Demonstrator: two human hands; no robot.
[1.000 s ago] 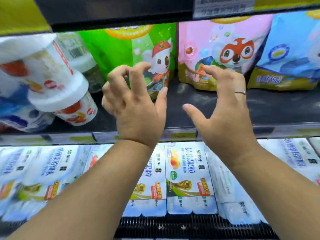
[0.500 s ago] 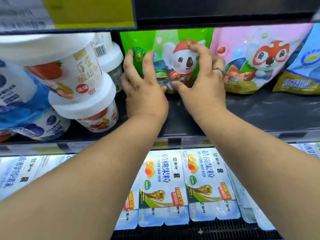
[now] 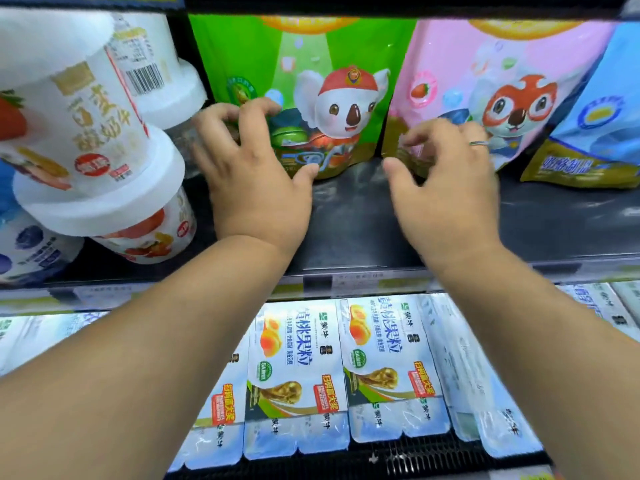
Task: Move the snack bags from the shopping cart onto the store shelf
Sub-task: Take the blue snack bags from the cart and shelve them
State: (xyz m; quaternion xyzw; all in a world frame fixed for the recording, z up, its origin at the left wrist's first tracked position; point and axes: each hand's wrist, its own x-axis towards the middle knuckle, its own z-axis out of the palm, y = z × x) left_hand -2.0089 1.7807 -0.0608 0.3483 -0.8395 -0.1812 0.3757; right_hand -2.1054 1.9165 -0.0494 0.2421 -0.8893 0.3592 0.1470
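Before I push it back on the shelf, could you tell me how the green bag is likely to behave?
The green bag stands tall and upright on the shelf, so a high push would probably tip it. Its glossy film looks soft, likely floppy and a little slippery. It looks puffy, so probably light for its size.

place: shop, grocery aisle | shelving: dark flat shelf board (image 3: 381, 216) edged with a strip of paper price labels (image 3: 363, 280) | stock: glossy green cartoon-koala pouch (image 3: 311, 57) beside a matching pink pouch (image 3: 450, 64); stacked white plastic yogurt tubs (image 3: 86, 133); rows of identical blue-and-white sealed multipacks (image 3: 298, 375) on the tier below
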